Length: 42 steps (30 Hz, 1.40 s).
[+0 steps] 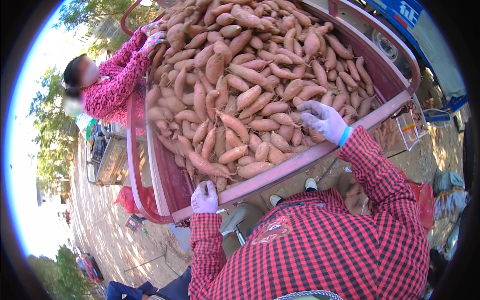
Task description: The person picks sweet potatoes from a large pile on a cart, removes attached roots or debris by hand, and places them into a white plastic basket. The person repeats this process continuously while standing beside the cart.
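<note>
A large heap of sweet potatoes (251, 101) fills a red metal cart bed (277, 165). My left hand (204, 197), in a pale lilac work glove, rests at the near rim by the left corner, its fingers curled over the edge beside the lowest sweet potatoes; whether it grips anything is unclear. My right hand (323, 120), in a similar glove with a blue cuff, is over the heap's right near side, just inside the rim. Its fingers are apart and bent, with nothing visible between them.
Across the cart's left side, a co-worker (116, 86) in a pink patterned jacket has gloved hands on the heap. Curved red rails (137, 180) rise at the cart's corners. A blue truck (416, 22) stands at upper right. A red mesh sack (127, 198) lies at left.
</note>
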Each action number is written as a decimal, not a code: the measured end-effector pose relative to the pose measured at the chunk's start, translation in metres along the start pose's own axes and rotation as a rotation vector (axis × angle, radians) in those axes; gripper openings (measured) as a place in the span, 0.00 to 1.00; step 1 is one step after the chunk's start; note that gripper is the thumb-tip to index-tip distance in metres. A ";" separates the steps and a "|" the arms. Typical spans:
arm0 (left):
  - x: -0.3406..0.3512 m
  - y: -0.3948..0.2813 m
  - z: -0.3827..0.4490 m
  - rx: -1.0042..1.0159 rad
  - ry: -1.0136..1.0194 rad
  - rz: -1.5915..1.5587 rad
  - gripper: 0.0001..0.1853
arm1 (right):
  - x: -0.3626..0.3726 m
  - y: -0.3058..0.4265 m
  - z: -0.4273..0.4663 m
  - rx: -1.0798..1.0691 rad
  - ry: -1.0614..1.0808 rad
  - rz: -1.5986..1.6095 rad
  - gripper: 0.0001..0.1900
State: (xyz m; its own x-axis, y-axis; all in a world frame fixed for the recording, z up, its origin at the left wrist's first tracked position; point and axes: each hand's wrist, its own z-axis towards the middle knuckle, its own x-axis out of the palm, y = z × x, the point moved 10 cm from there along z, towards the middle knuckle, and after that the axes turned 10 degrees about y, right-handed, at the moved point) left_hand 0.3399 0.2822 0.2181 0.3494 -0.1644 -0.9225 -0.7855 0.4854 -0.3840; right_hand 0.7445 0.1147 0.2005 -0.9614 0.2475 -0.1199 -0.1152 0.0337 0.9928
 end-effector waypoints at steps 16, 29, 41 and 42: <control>-0.003 0.062 -0.024 -0.009 -0.200 -1.243 0.12 | 0.381 -0.037 0.180 0.100 0.550 -0.152 0.41; 0.076 0.055 0.075 -0.148 0.367 -2.307 0.43 | 0.345 0.041 0.115 -0.060 0.473 -0.030 0.27; 0.014 0.014 0.067 0.039 0.064 -1.150 0.39 | 0.322 0.010 0.068 0.170 0.889 -0.851 0.17; 0.022 0.012 0.068 -0.021 0.225 -0.848 0.44 | 0.306 0.031 0.073 0.088 0.836 -0.722 0.16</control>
State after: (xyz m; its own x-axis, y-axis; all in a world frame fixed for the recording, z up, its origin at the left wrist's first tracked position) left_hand 0.3727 0.3426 0.1963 0.7123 -0.6291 -0.3112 -0.3171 0.1071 -0.9423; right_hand 0.4648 0.2620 0.1943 -0.5448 -0.5887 -0.5971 -0.7305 -0.0164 0.6827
